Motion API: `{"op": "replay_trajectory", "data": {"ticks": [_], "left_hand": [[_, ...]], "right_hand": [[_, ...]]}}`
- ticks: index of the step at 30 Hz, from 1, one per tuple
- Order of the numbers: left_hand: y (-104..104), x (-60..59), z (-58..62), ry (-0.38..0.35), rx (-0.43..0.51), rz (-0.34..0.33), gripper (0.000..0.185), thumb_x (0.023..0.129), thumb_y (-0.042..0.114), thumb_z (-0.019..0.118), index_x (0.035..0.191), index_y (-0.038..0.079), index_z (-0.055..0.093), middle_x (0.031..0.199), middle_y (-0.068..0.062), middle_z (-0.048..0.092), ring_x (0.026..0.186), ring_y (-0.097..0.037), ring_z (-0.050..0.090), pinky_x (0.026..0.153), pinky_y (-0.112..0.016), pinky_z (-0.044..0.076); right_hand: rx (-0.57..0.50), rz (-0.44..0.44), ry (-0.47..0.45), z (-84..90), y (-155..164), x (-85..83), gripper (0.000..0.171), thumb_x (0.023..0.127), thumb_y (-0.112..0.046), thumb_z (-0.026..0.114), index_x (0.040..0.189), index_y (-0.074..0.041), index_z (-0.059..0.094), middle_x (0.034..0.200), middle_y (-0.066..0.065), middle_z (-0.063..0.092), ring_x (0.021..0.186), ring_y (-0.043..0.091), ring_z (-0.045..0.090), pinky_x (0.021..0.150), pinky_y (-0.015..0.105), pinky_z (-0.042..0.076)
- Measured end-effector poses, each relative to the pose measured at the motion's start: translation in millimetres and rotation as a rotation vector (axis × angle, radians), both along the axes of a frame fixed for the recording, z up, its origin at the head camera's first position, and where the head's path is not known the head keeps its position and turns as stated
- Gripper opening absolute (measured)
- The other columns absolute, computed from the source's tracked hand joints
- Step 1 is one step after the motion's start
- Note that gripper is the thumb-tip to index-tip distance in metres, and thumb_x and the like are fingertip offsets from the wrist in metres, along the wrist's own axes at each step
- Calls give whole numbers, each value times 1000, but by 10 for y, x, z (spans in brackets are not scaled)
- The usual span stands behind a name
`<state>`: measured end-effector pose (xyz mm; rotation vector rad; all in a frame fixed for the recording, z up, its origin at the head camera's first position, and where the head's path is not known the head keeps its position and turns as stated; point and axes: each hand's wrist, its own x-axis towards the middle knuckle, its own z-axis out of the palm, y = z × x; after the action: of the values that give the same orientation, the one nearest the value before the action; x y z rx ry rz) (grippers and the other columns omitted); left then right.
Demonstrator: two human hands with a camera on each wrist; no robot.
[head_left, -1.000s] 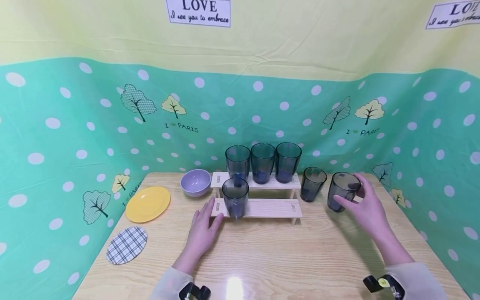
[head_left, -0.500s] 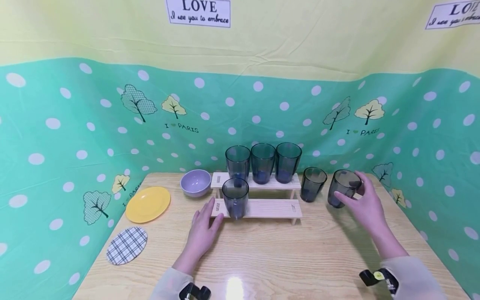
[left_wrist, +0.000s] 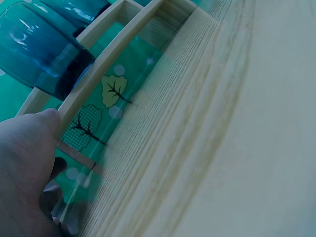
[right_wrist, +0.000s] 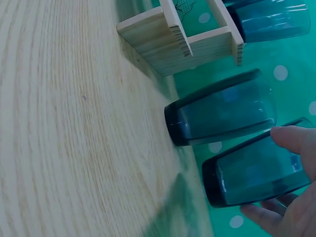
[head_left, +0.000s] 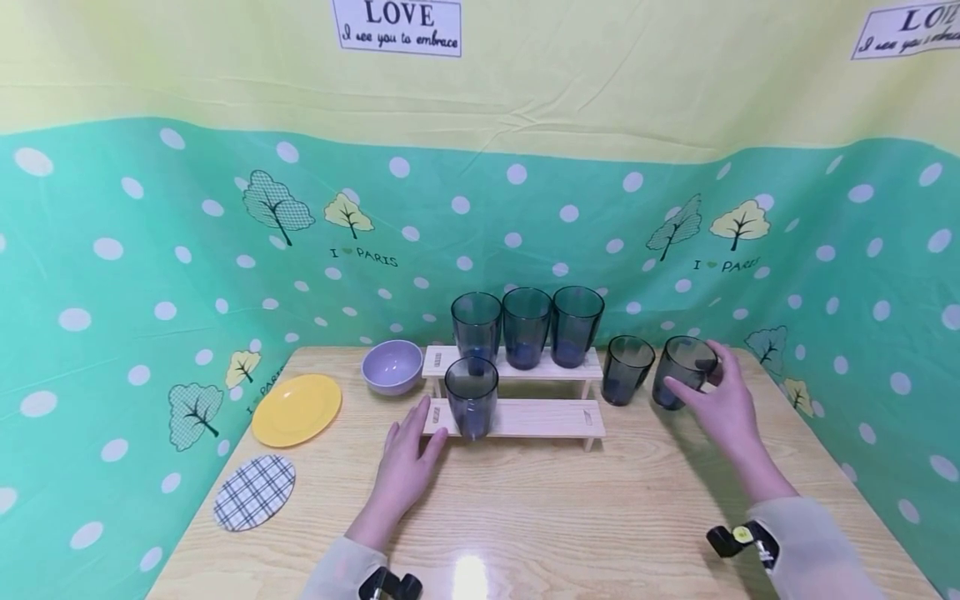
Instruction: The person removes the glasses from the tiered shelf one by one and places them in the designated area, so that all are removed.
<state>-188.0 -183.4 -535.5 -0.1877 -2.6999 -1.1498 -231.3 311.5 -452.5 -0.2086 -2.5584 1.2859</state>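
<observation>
You've got a curtain (head_left: pixel 525 200), green dotted below and yellow above, round the back and both sides. Table (head_left: pixel 525 500) is pale wood grain, glossy, with a light patch at the bottom; back and side edges run along the cloth. Two-tier wooden rack (head_left: pixel 540 421) sits mid-back; wood grain stretches from its front down between your forearms, and lower-tier board shows from its glass to the right end. Your right hand (head_left: pixel 731 417) has thumb and fingers curled round one glass, opened only to its width. Your left hand (head_left: pixel 405 458) is loosely spread, fingers mostly straight; left wrist view shows the thumb against the rack's front edge, plus the underside the head view hides. Yellow plate (head_left: pixel 296 410) is far left, checked mat (head_left: pixel 255 492) nearer you, purple bowl (head_left: pixel 393 367) just beside the rack. Held glass (head_left: pixel 682 365) is upright at the back right, near the right cloth; head view can't settle its height, but right wrist view puts its base just off the wood. Standing glass (head_left: pixel 626 371) is close on its left, tight gap. Three glasses (head_left: pixel 527 329) line the upper tier; the lower-tier glass (head_left: pixel 471 396) stands toward the left end.
</observation>
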Motion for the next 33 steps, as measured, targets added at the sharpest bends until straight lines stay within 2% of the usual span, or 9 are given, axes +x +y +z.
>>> {"op": "replay_trajectory", "data": {"ticks": [10,18,25,33], "left_hand": [[-2,4,-5,-4,-1,2,71,115,34,63,173,4,34,173,-24,39,161,-42,35,136,-62,9],[0,8,8,1,5,-2,72,115,35,62,173,5,33,173,-24,39,162,-42,34,136,-62,8],[2,11,11,-4,6,-1,72,115,38,61,173,5,34,173,-23,39,162,-42,33,136,-62,8],[0,9,10,-5,2,-3,72,115,38,61,173,5,33,173,-23,39,162,-41,33,136,-62,8]], "right_hand": [[-29,-21,-7,-82,-7,-99,110,99,-45,85,178,-16,15,162,37,43,145,57,46,106,69,51],[-70,-22,-38,-136,-19,-158,112,99,-48,84,179,-16,11,168,38,35,148,59,42,111,75,46],[-79,-30,-36,-190,-52,-188,111,100,-46,84,179,-17,11,165,38,38,148,57,43,110,70,49],[-79,-24,-21,-232,-73,-204,110,99,-43,85,178,-15,13,163,41,39,147,58,45,110,71,50]]}}
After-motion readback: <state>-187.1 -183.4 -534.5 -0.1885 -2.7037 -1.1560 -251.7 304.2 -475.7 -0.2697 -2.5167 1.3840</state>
